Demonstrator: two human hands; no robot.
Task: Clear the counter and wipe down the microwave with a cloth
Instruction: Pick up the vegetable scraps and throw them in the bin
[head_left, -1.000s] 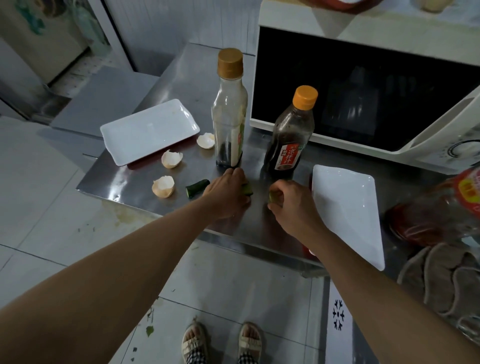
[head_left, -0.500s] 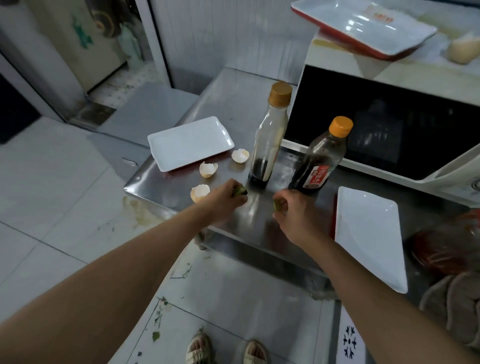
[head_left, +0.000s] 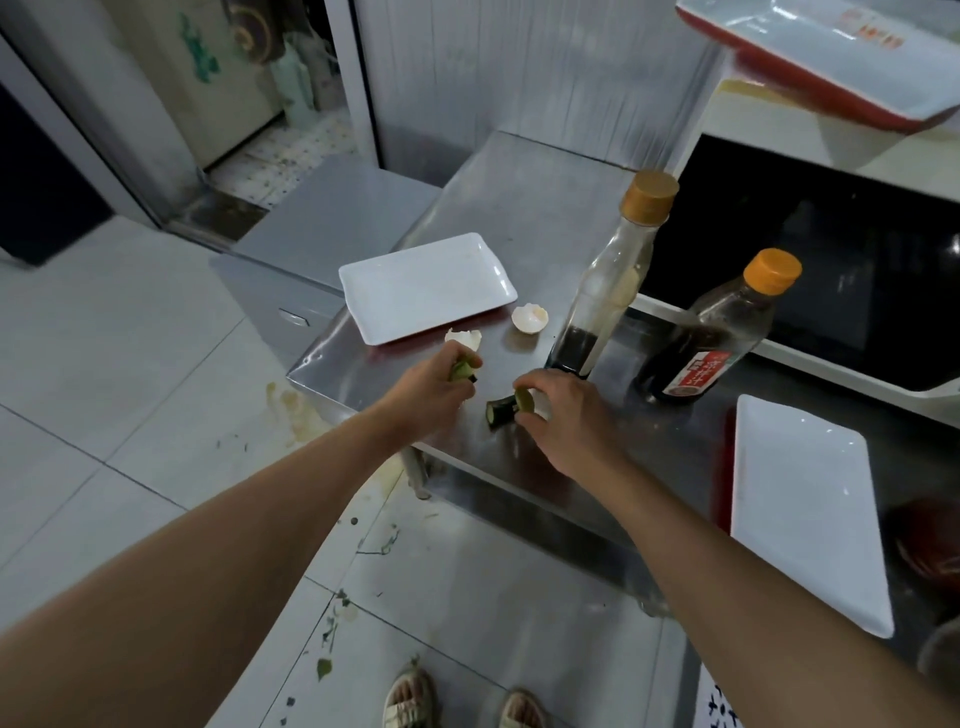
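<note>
On the steel counter (head_left: 524, 218), my left hand (head_left: 428, 387) grips a green vegetable piece (head_left: 462, 371), just short of a broken eggshell (head_left: 464, 339). My right hand (head_left: 569, 415) pinches a pale green slice (head_left: 523, 401). Its fingertips are beside a dark green stub (head_left: 497, 413) that lies on the counter between my hands. A second eggshell (head_left: 530, 317) sits further back. The microwave (head_left: 831, 270), with its black door, stands at the right rear. No cloth is clearly in view.
A tall sauce bottle (head_left: 605, 296) and a shorter one (head_left: 711, 338) stand before the microwave. One white plate (head_left: 426, 286) lies at the counter's left corner, another (head_left: 810, 514) at the right. A red-rimmed tray (head_left: 810, 57) rests on the microwave. Green scraps litter the floor.
My left hand lifted a green piece and moved left toward the eggshells. My right hand shifted left to the stub. The view swung left and up.
</note>
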